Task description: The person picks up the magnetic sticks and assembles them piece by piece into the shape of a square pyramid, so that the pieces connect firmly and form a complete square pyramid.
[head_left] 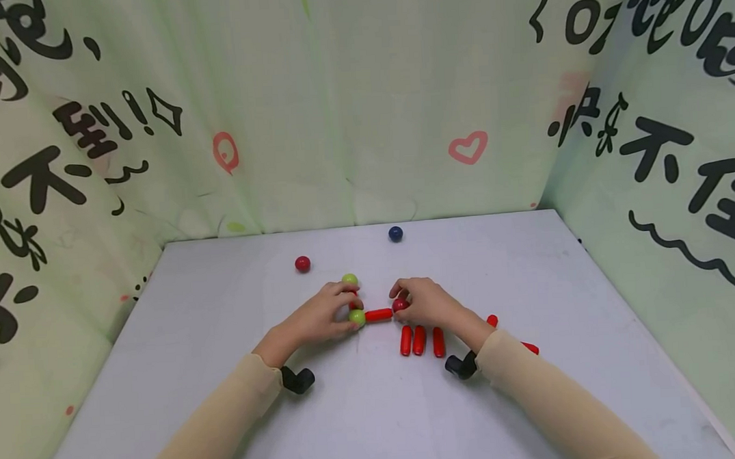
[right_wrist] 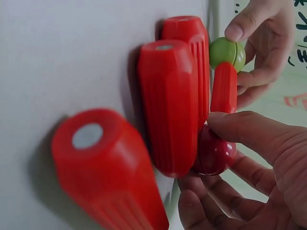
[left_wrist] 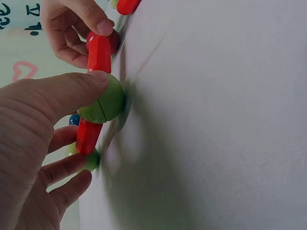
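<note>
Head view: on the counter [head_left: 235,310], the left hand [head_left: 323,313] grips a green ball [head_left: 357,318], the right hand [head_left: 431,303] pinches a red ball [head_left: 399,305], a red rod [head_left: 379,315] between; keeping these aligned should help. Two green, two red, one blue ball [head_left: 395,234], seven rods show. Left wrist: thumb on green ball. Right wrist: three loose rods [right_wrist: 168,105] nearby.

Ridged red rods [head_left: 379,314]: 7 visible. Red balls [head_left: 302,264]: 2. Green balls [head_left: 357,317]: 2, plus one green sliver [left_wrist: 114,4], 11 o'clock, left-wrist view. Dark blue ball [head_left: 395,234]: 1.
</note>
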A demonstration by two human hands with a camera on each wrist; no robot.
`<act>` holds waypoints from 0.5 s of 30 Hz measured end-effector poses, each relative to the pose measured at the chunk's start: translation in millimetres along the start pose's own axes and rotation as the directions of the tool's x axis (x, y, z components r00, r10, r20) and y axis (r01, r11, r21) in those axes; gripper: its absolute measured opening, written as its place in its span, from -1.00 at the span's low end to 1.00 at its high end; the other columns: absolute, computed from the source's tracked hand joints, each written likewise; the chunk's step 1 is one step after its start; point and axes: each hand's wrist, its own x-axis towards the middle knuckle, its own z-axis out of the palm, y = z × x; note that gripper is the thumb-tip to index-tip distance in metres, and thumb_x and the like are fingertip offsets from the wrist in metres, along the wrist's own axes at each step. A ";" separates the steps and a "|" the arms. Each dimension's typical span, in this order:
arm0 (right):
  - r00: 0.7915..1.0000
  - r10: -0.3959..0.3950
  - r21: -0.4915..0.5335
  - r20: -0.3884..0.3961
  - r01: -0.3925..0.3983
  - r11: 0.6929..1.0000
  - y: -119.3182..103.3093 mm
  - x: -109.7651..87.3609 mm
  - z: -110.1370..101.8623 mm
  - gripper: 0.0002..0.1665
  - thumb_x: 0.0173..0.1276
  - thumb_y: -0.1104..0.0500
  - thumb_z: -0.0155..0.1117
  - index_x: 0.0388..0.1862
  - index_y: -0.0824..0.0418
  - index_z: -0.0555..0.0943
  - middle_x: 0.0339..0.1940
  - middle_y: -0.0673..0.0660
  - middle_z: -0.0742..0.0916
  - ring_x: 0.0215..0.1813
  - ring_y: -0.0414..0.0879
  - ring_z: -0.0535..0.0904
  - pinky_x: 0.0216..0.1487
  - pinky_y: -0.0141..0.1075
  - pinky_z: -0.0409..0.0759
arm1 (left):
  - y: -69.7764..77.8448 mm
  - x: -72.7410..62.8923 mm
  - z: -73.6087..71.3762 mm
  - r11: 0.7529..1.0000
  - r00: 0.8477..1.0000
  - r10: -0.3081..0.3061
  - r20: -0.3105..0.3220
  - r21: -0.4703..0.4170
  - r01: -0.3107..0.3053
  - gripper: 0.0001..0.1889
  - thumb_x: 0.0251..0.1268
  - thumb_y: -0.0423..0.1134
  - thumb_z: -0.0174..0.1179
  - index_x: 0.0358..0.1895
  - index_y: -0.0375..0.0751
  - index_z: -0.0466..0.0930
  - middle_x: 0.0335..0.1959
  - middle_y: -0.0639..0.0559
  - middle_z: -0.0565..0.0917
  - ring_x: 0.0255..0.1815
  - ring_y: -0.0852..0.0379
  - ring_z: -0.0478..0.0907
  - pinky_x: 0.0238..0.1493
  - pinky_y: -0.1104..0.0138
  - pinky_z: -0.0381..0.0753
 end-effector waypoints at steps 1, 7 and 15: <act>1.000 -0.005 -0.002 -0.001 0.005 1.000 -1.0 -0.4 0.9 -0.59 0.30 0.19 0.50 0.11 0.14 0.63 -0.02 0.12 0.72 -0.14 -0.05 0.60 -0.20 -0.30 0.65 | -0.3 -0.1 -0.4 1.000 1.000 -0.001 -0.001 -0.003 0.001 -0.71 0.34 -0.12 0.42 0.07 0.06 0.66 0.47 -0.01 0.44 0.50 -0.10 0.30 0.46 0.02 0.43; 1.000 -0.020 -0.014 0.001 0.020 1.000 -5.7 -4.1 2.5 -0.59 0.31 0.18 0.51 0.11 0.14 0.64 -0.02 0.12 0.73 -0.14 -0.07 0.60 -0.12 -0.26 0.65 | -2.9 -2.0 -2.5 1.000 1.000 -0.001 -0.008 -0.003 0.001 -0.73 0.34 -0.13 0.40 0.07 0.05 0.66 0.46 -0.03 0.45 0.49 -0.11 0.31 0.46 0.01 0.43; 0.997 -0.069 -0.052 -0.042 0.066 0.996 -8.2 -19.0 -5.1 -0.72 0.41 0.14 0.39 0.06 0.15 0.65 -0.07 0.07 0.71 -0.20 -0.10 0.60 -0.21 -0.29 0.62 | -4.7 -4.9 -9.4 0.996 0.997 -0.056 -0.048 0.071 0.059 -0.68 0.34 -0.27 0.35 0.14 -0.01 0.68 0.45 -0.05 0.45 0.50 -0.09 0.31 0.45 0.05 0.46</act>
